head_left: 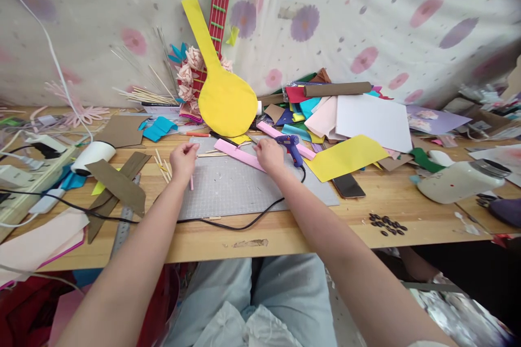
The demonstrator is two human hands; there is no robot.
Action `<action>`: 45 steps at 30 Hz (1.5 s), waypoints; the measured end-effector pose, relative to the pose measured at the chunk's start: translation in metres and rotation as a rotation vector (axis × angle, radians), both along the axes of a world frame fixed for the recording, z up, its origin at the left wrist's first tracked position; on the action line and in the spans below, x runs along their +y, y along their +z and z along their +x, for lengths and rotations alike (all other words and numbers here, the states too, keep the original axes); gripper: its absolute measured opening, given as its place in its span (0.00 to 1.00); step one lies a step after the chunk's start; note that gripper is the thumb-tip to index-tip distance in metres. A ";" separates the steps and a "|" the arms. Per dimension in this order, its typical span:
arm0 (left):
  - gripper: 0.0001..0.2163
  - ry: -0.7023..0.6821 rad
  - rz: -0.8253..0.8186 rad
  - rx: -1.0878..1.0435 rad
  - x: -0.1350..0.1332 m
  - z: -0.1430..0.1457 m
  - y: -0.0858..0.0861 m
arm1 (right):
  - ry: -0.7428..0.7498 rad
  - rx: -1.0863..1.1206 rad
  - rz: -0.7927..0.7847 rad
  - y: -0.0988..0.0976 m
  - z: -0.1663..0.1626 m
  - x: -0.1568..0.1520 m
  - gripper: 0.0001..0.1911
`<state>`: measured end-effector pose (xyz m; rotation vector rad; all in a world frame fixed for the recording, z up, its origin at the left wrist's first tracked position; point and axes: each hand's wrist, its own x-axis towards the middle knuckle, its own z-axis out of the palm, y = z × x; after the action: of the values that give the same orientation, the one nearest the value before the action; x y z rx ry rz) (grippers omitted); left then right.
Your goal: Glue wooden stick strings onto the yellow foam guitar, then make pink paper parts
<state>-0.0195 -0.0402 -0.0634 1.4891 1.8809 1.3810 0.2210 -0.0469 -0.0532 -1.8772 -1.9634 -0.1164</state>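
My left hand (184,158) hovers over the left edge of the grey cutting mat (236,190). Its fingers are curled, and a thin pink sliver (191,182) sticks out beneath it. A wooden stick (212,154) lies just to its right. My right hand (269,154) is closed on the right end of a long pink foam strip (238,153) that lies across the mat's far edge. A blue glue gun (291,148) rests right beside that hand, and its black cord (244,223) trails across the mat.
A yellow guitar-shaped cutout (224,98) leans on the wall behind. Coloured foam and paper sheets (366,119) are heaped at back right, with a phone (348,186), dark seeds (386,224) and a white jar (459,180). Brown card pieces (116,184), a ruler (122,227), a tape roll (93,156) and a power strip (28,173) lie left.
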 end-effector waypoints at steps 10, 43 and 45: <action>0.20 -0.326 -0.141 0.483 -0.051 0.050 -0.005 | 0.196 0.024 0.054 -0.027 -0.003 -0.029 0.14; 0.10 0.187 -0.094 0.241 -0.027 -0.033 -0.007 | 0.217 0.196 0.200 -0.024 -0.004 -0.037 0.11; 0.11 0.079 0.024 -0.018 -0.026 -0.024 -0.006 | 0.229 0.250 0.192 -0.022 -0.005 -0.038 0.11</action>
<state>-0.0434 -0.0666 -0.0695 1.4226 1.9372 1.4523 0.2161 -0.0851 -0.0752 -1.4595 -1.9038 -0.0017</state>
